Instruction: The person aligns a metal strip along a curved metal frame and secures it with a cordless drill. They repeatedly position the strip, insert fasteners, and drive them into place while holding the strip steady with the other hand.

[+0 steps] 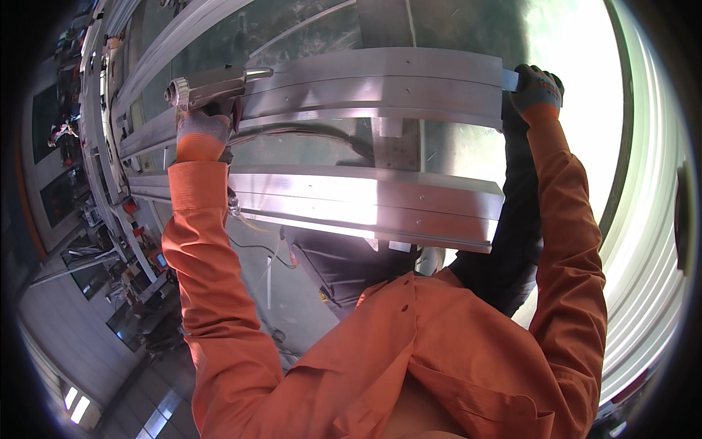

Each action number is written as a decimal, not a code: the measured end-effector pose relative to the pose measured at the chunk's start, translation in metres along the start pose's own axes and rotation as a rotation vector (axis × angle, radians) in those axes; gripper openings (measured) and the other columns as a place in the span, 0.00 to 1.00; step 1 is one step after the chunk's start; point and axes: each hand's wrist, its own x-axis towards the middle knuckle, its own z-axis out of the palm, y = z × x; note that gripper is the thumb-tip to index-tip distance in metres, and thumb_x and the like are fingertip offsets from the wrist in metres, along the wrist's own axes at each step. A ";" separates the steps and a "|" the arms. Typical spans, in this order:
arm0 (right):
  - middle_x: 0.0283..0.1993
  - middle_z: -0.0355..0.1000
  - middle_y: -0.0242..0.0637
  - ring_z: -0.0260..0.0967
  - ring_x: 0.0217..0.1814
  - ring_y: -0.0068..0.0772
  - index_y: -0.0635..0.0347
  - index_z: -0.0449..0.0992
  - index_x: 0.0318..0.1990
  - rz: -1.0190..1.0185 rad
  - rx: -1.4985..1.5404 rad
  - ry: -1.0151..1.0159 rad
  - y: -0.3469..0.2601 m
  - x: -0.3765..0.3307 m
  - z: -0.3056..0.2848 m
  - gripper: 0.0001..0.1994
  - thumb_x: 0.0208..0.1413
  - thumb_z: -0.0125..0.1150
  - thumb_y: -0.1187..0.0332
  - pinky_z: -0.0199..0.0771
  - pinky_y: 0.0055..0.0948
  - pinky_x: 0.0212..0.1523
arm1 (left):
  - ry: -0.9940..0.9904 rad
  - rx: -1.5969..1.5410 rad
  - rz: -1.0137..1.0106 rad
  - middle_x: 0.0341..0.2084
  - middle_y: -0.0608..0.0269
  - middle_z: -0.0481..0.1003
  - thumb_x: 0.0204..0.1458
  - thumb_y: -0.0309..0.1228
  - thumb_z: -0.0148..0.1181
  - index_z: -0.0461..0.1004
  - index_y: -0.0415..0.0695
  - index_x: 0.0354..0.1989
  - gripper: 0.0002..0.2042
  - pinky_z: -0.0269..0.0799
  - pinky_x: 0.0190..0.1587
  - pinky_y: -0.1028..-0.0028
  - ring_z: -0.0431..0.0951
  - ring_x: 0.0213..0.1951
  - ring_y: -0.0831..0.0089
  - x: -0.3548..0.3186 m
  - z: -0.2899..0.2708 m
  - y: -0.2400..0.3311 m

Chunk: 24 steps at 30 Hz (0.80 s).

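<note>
My left hand (pixel 207 126), in a grey and orange glove, wraps around the handle of a silver pistol-grip tool (pixel 212 84). The tool's tapered nose points right and overlaps the left part of the far aluminium profile (pixel 446 88). At the right end of that profile, my gloved right hand (pixel 537 89) closes on a narrow pale-blue piece (pixel 510 80) projecting past the metal. What this piece is, I cannot make out. Nearer my body lies a second aluminium profile (pixel 457 212), roughly parallel to the first, with small holes along it.
A hose fitting (pixel 233 203) with thin lines hangs below my left hand. More long profiles (pixel 175 44) run along the far left. Stacked pale lengths (pixel 651 241) curve along the right side. Cluttered benches (pixel 139 282) stand at the left. My legs are under the near profile.
</note>
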 end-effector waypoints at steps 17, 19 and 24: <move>0.50 0.77 0.32 0.72 0.55 0.44 0.46 0.79 0.46 0.100 -0.063 -0.207 -0.017 0.003 -0.018 0.12 0.53 0.61 0.66 0.72 0.39 0.58 | -0.132 0.175 -0.062 0.58 0.41 0.75 0.49 0.40 0.59 0.77 0.41 0.57 0.26 0.69 0.63 0.60 0.75 0.60 0.47 -0.001 0.002 0.038; 0.50 0.77 0.32 0.72 0.56 0.44 0.46 0.79 0.46 0.100 -0.067 -0.202 -0.015 0.002 -0.020 0.12 0.53 0.61 0.66 0.72 0.39 0.59 | -0.170 0.184 -0.056 0.59 0.44 0.74 0.51 0.43 0.60 0.75 0.43 0.60 0.28 0.67 0.65 0.61 0.74 0.61 0.49 0.001 0.002 0.051; 0.50 0.77 0.34 0.72 0.56 0.44 0.46 0.79 0.46 0.090 -0.084 -0.209 -0.009 0.005 -0.018 0.12 0.53 0.61 0.66 0.72 0.39 0.59 | -0.236 0.081 0.026 0.59 0.44 0.74 0.51 0.44 0.61 0.75 0.43 0.60 0.28 0.68 0.64 0.60 0.74 0.60 0.48 0.014 -0.003 0.050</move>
